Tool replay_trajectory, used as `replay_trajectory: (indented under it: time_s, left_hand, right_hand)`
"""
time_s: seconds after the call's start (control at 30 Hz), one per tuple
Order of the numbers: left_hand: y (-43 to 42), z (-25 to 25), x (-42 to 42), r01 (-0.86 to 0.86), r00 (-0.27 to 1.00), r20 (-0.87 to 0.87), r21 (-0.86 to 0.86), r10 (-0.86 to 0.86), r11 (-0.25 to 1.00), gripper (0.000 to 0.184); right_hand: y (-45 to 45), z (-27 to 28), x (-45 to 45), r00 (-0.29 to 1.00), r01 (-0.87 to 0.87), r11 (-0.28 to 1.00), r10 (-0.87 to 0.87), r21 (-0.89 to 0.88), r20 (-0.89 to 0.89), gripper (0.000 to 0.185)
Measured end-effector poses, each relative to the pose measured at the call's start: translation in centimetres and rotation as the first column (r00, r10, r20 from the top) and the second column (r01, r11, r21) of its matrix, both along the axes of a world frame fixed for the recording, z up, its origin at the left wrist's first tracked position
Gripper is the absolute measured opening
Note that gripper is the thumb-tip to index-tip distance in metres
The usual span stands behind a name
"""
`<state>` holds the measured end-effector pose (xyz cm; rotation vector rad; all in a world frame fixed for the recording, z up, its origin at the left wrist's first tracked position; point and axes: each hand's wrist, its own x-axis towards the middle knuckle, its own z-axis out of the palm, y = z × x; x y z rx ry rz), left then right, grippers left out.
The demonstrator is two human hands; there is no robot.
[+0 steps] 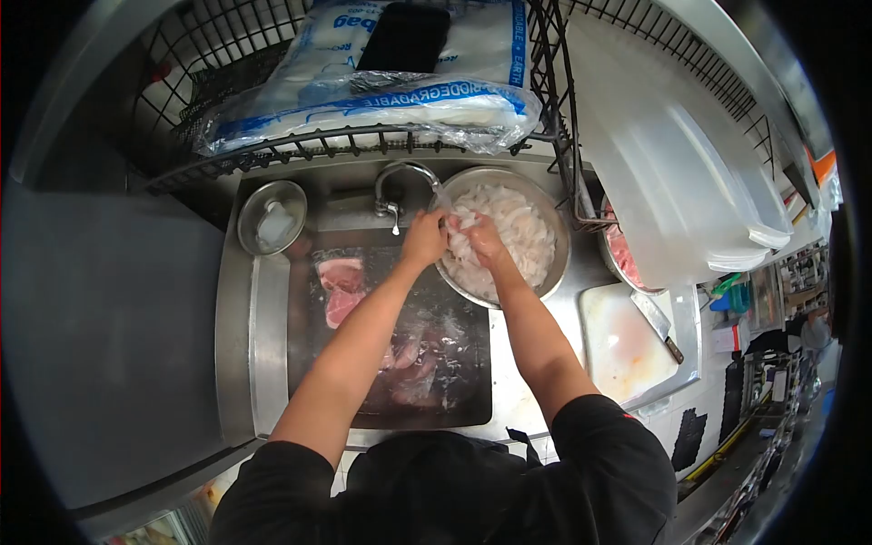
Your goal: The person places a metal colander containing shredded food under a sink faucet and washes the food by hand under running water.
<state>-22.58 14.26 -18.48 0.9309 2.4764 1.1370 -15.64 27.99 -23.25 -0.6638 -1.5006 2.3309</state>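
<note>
Bowl of pale pieces under handling, with clock positions read from its centre. Both hands work above the large metal bowl (564, 254), which stands just beside the sink (318, 391). The left hand (425, 238) is at 9 o'clock over the rim, its fingers bent and close together near the other hand; the right hand (484, 241) lies just inside, fingers curled around a small clump of the contents. Whether any fingertips touch one another cannot be told. Handling appears, by judgement, to be under way rather than complete: most of the pale pieces (522, 232) lie loose in the bowl and a few are raised between the hands, though the share already handled cannot be told. They are whitish, faintly translucent, wet-looking and irregular, heaped nearly to the rim. The faucet (380, 191) arches in from 10 o'clock. Toward 8 o'clock, a pink cut of meat (343, 295) lies in the sink, touched by neither hand; further meat (413, 372), at 7 o'clock, looks wet and glossy. A second bowl of pink meat (623, 259) is at 3 o'clock, and a knife (654, 318) rests on the stained cutting board (613, 359) near 4 o'clock.
</note>
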Motion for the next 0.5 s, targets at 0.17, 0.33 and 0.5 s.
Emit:
replay_trajectory:
  time_s: [0.17, 0.33, 0.5]
  left_hand:
    - [-0.2, 0.9, -2.9, 0.272, 0.955, -0.106, -0.056, -0.277, 0.961, 0.037]
    - [0.2, 0.4, -3.8, 0.314, 0.941, -0.115, -0.057, -0.319, 0.948, 0.034]
    - [0.8, -1.3, -3.7, 0.213, 0.97, -0.121, 0.001, -0.212, 0.977, 0.029]
  right_hand:
    - [0.9, 0.5, -0.2, 0.992, -0.122, 0.985, 0.121, 0.124, 0.02, 0.023]
    - [1.2, 0.8, -0.8, 0.985, -0.168, 0.965, 0.159, 0.201, 0.062, 0.02]
    - [0.9, 0.9, -0.6, 0.987, -0.159, 0.982, 0.161, 0.105, -0.007, 0.015]
